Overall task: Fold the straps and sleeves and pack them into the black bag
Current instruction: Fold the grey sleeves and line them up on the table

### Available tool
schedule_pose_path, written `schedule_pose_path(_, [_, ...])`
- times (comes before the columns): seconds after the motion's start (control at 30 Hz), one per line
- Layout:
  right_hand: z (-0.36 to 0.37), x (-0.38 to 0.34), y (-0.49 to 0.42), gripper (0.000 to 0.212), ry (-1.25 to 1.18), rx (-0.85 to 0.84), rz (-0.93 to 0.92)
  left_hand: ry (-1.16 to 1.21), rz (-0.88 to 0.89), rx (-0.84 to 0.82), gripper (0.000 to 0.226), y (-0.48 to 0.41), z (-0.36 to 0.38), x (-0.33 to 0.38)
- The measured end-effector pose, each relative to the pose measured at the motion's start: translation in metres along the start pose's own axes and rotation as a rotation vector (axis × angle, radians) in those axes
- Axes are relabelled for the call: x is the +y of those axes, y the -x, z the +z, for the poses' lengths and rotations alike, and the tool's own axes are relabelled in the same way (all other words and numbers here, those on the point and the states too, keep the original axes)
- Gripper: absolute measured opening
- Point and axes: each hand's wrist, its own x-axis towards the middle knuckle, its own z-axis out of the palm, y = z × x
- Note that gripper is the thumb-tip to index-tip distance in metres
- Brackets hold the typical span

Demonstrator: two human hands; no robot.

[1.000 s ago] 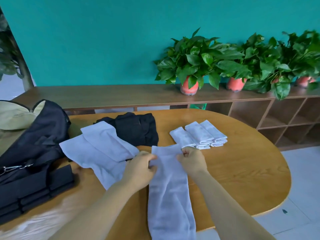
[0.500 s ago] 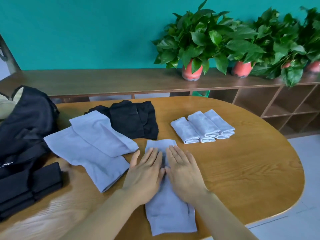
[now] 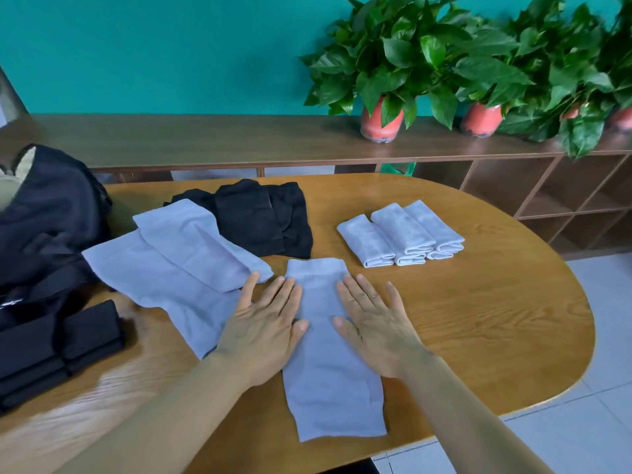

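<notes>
near the table [image 3: 478, 302] edge, left hand [image 3: 263, 330] and right hand [image 3: 376, 326] lie flat, fingers straight, on the grey sleeve [image 3: 328, 388]. an uneven push may wrinkle it.

I see the flat sleeve [image 3: 328, 388] in pale bluish grey, like the loose sleeves [image 3: 164, 268] and the folded sleeves [image 3: 400, 234]. The bag [image 3: 44, 213], straps [image 3: 51, 350] and dark sleeves [image 3: 260, 217] are black. The surface [image 3: 478, 319] is honey-brown with wood grain, the wall [image 3: 171, 46] teal, the pots [image 3: 381, 121] orange-red.

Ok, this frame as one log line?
step: flattening grey sleeve | left hand: open, flat on it | right hand: open, flat on it | folded sleeves: three, beyond right hand | black bag: far left
</notes>
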Motion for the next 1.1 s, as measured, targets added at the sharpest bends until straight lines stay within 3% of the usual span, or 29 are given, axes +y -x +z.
schedule_pose_path(0.1, [-0.001,-0.001,0.003,0.064,-0.134,0.004,0.020,0.036,-0.008,0.046,0.063,0.006,0.000,0.004])
schedule_pose_path(0.2, [-0.008,-0.003,0.020,0.064,-0.468,0.189,0.079,0.127,-0.158,0.150,0.062,0.023,-0.008,0.017])
schedule_pose_path(0.27, [-0.014,-0.009,0.038,0.062,-0.556,0.319,0.135,0.235,-0.260,0.181,0.060,0.037,-0.012,0.035])
schedule_pose_path(0.43, [0.009,-0.048,0.070,0.074,-0.371,0.255,0.143,0.227,-0.211,0.128,0.059,0.058,-0.001,0.081])
schedule_pose_path(0.6, [0.028,-0.047,0.080,0.083,-0.105,0.166,0.104,0.110,-0.154,0.189,0.060,0.073,0.008,0.067])
schedule_pose_path(0.8, [0.015,-0.034,0.086,0.063,-0.110,0.049,0.084,0.029,-0.108,0.239,0.061,0.084,0.013,0.047])
schedule_pose_path(1.0, [0.014,-0.019,0.088,0.069,-0.119,0.036,0.086,0.074,-0.061,0.247,0.057,0.086,0.009,0.038])
schedule_pose_path(1.1, [0.015,-0.015,0.096,0.070,-0.297,0.208,0.063,0.210,0.029,0.313,0.049,0.090,-0.005,0.033])
